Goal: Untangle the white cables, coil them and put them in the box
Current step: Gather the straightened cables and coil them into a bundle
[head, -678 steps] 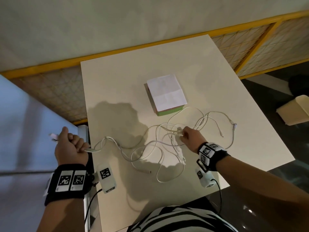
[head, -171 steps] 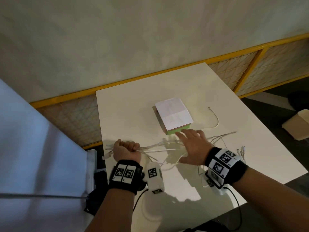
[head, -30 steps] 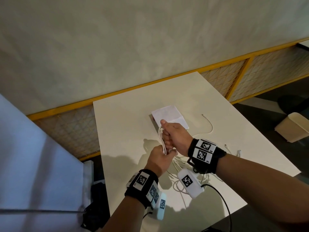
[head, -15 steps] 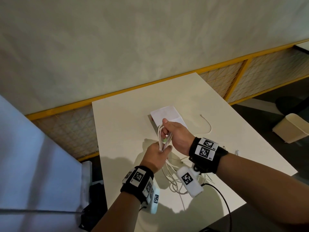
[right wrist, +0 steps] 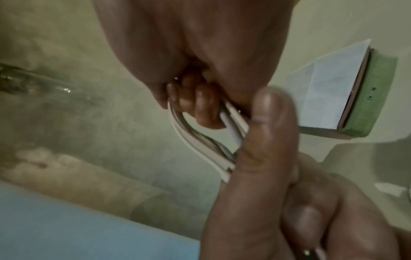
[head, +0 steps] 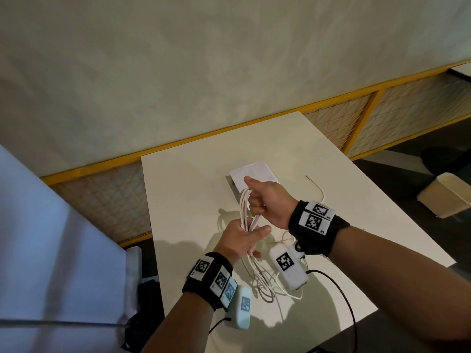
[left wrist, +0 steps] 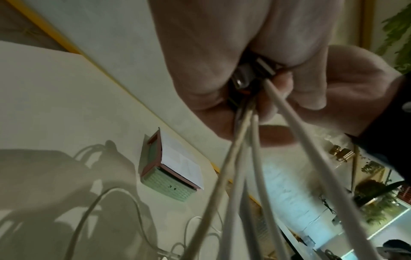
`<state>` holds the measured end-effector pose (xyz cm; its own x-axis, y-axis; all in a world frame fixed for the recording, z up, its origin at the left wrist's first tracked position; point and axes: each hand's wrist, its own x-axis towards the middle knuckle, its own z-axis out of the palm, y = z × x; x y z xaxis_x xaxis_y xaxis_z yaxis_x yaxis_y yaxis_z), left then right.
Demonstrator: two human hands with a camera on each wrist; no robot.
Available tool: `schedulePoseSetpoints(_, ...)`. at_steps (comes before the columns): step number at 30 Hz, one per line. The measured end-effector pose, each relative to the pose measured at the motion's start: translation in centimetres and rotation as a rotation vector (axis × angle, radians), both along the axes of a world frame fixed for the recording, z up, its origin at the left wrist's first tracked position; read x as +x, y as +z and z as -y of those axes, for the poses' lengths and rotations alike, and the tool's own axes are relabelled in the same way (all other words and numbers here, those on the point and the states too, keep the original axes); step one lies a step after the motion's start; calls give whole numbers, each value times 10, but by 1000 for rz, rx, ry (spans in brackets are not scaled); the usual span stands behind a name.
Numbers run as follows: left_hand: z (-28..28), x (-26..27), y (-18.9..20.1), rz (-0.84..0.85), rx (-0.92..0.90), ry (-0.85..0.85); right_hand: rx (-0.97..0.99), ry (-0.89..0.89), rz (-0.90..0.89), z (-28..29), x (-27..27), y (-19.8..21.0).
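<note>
The white cables (head: pixel 245 208) are gathered into a bundle of loops held up above the table (head: pixel 183 200), stretched between the two hands. The right hand (head: pixel 267 202) curls its fingers through the top bend of the loops, thumb pointing up; the right wrist view shows the strands (right wrist: pixel 200 140) bent over its curled fingers. The left hand (head: pixel 242 238) grips the lower end of the bundle just below, fingers wrapped round the strands and thumb pressed along them. From the left wrist view, several strands (left wrist: pixel 244 167) run taut out of the closed fist, where a metal plug end (left wrist: pixel 241 80) is tucked in.

The rest of the cables hang down from the left hand and lie in loose tangled loops (head: pixel 267 281) on the table near its front edge. One more thin cable (head: pixel 317 186) lies apart, curved, on the right of the table.

The box (left wrist: pixel 169 183) sits on the table just beyond the right hand, green with a pink rim, with a white sheet of paper (head: pixel 253 175) lying over its top.

A pale bin (head: pixel 446 197) stands on the floor to the right.
</note>
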<state>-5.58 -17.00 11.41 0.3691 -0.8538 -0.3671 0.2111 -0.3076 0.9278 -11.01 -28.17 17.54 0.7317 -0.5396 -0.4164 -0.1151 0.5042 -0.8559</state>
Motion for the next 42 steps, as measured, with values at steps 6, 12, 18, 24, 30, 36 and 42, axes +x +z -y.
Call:
schedulePoseSetpoints(6,4,-8,-4,-61,29,74,-241,61,-55,1,-1,-7)
schedulePoseSetpoints(12,5,-14,-1,-154,5,184,-490,146,-183,4,-5,-8)
schedulePoseSetpoints(18,11,-7,14,-253,-73,340,-317,450,-134,-13,-47,-56)
schedulePoseSetpoints(24,16,7,14,-240,-136,344,-440,822,-338,-27,-53,-62)
schedulePoseSetpoints(30,3,20,-5,-167,-66,351,-742,972,-621,2,-56,-63)
schedulePoseSetpoints(36,-11,18,-21,-232,-35,342,-1326,812,-810,3,-49,-50)
schedulePoseSetpoints(42,-13,15,-24,-117,-1,335,-1385,468,-773,-2,-46,-32)
